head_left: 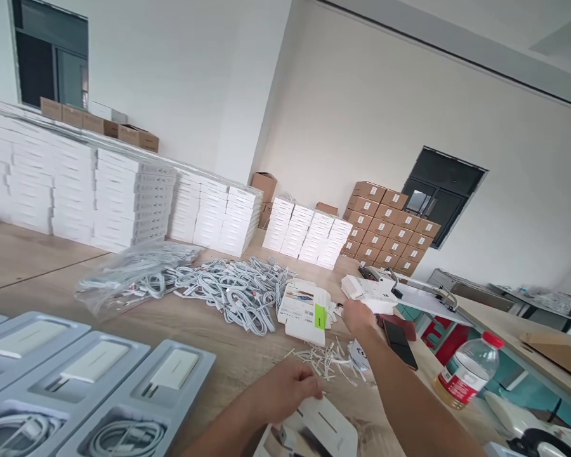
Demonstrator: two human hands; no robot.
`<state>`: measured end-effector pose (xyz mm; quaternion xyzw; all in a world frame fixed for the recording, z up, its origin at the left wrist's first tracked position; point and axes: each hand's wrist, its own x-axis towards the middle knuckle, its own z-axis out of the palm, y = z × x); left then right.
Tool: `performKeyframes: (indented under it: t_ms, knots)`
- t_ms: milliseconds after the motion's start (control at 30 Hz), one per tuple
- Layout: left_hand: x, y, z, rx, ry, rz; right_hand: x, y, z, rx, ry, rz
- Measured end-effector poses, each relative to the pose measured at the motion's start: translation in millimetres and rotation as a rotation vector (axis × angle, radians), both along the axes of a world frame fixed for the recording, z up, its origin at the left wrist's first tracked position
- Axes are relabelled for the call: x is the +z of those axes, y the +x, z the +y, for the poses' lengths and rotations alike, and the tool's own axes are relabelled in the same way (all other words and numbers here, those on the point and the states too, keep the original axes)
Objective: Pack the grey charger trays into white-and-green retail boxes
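My left hand [292,388] is closed on the top edge of a white printed box [328,426] at the bottom centre. My right hand [359,317] reaches forward beside a stack of white cartons [368,292]; its fingers are pinched together, and what they hold is too small to name. Flattened printed packaging [304,310] with a green patch lies left of that hand. Thin white strips [333,362] are scattered between my hands. Grey trays [171,387] at the lower left hold white power adapters [175,369] and coiled cables [126,437].
Bundled cables [238,292] and a plastic bag [137,273] lie mid-table. White box stacks [133,197] stand behind them. A phone [400,343] and a red-capped bottle [469,371] are at the right. Brown cartons [380,228] are piled by the wall.
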<state>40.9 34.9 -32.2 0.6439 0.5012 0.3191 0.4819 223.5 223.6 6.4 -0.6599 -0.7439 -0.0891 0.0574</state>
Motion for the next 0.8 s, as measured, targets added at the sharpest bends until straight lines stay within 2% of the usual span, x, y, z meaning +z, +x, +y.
performKeyframes:
  t_ms: [67, 133, 200, 267, 367, 467, 667, 800]
  knots:
    - [1.7, -2, 1, 0.056, 0.027, -0.012, 6.8, 3, -21, 0.091, 0.069, 0.078]
    - [1.5, -4, 3, 0.112, 0.027, -0.037, 4.8, 5, -51, 0.235, 0.129, 0.146]
    - [0.3, -5, 6, 0.142, 0.007, -0.081, -5.1, 6, -85, 0.426, 0.200, 0.245]
    - [-0.5, -6, 8, 0.161, 0.011, -0.150, -18.1, 7, -117, 0.711, 0.345, 0.461]
    - [0.5, -5, 9, 0.172, 0.026, -0.255, -32.2, 7, -148, 0.914, 0.434, 0.564]
    - [3.6, -5, 9, 0.149, 0.011, -0.294, -36.8, 8, -155, 0.959, 0.417, 0.544]
    - [8.9, -6, 9, 0.040, 0.011, -0.332, -33.0, 11, -149, 0.928, 0.441, 0.576]
    - [10.8, -7, 10, 0.023, 0.033, -0.289, -27.8, 14, -153, 0.911, 0.306, 0.650]
